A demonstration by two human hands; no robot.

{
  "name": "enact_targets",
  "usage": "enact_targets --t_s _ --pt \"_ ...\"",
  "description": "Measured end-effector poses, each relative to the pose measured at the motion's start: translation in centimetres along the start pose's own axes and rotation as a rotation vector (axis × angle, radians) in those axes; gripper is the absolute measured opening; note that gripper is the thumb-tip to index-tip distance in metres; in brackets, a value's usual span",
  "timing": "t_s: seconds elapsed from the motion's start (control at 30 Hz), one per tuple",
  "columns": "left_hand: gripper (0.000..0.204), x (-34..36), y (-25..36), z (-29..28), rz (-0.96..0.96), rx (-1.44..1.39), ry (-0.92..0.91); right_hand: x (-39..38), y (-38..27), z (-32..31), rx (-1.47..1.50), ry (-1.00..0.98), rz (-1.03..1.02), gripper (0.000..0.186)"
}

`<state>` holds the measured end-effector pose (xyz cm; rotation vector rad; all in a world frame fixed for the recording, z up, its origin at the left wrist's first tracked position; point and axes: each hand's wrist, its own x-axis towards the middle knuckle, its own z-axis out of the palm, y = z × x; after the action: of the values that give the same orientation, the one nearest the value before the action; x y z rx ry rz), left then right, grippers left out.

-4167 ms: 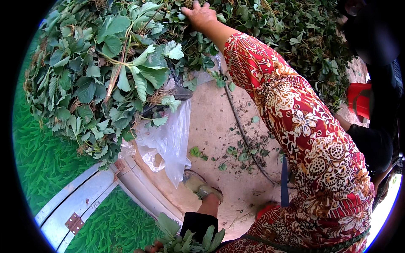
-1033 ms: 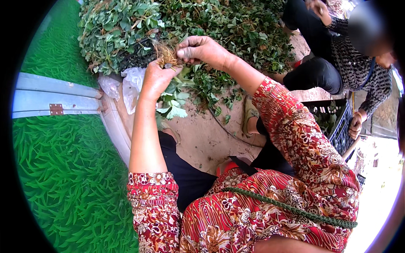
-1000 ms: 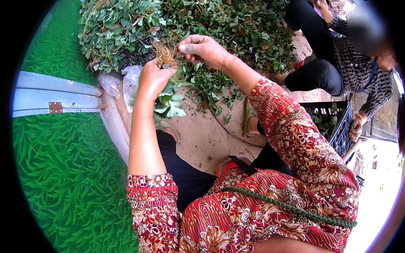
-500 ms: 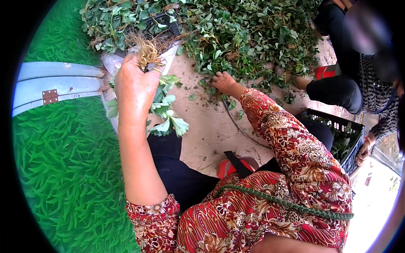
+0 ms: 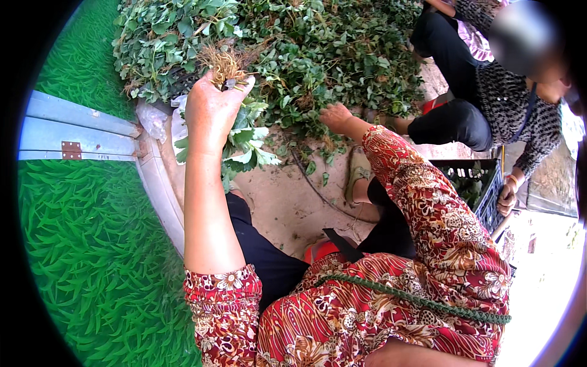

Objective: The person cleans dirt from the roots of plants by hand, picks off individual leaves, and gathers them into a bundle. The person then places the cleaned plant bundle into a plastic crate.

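My left hand [image 5: 211, 113] is closed round a bunch of leafy seedlings [image 5: 247, 137]. Their tangled tan roots [image 5: 223, 66] stick up above my fingers, and the green lobed leaves hang below my hand. At the near edge of a big heap of the same plants [image 5: 330, 55] is my right hand [image 5: 336, 117]. Its fingers are curled together against the leaves; whether a plant is between them is hidden.
A co-worker [image 5: 520, 104] sits at the right, one hand by a black plastic crate [image 5: 489, 196] holding greenery. Bright green grass-like matting [image 5: 98, 244] and a pale blue metal rail [image 5: 79, 131] lie at left. A dark hose [image 5: 318, 189] crosses the dirty floor [image 5: 269, 208].
My left hand still holds the seedlings, now slightly further right. My right hand has shifted a little right along the heap's edge. The view has shifted, and my shoe now shows.
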<state>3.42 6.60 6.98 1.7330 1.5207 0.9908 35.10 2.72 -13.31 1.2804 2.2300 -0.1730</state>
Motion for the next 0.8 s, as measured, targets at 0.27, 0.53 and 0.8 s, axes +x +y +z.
enact_targets --t_s 0.27,0.53,0.8 --pt "0.029 -1.0 -0.6 -1.1 0.022 0.009 -0.045 -3.0 -1.9 5.7 0.142 -0.099 0.114 0.036" --pt "0.030 -0.6 0.8 -0.7 -0.110 -0.115 -0.253 -2.2 0.7 -2.5 0.829 0.090 0.297 0.027" --pt "0.027 -1.8 1.4 3.4 -0.407 -0.525 -0.419 -6.7 -3.5 -15.1 1.186 0.983 0.479 0.020"
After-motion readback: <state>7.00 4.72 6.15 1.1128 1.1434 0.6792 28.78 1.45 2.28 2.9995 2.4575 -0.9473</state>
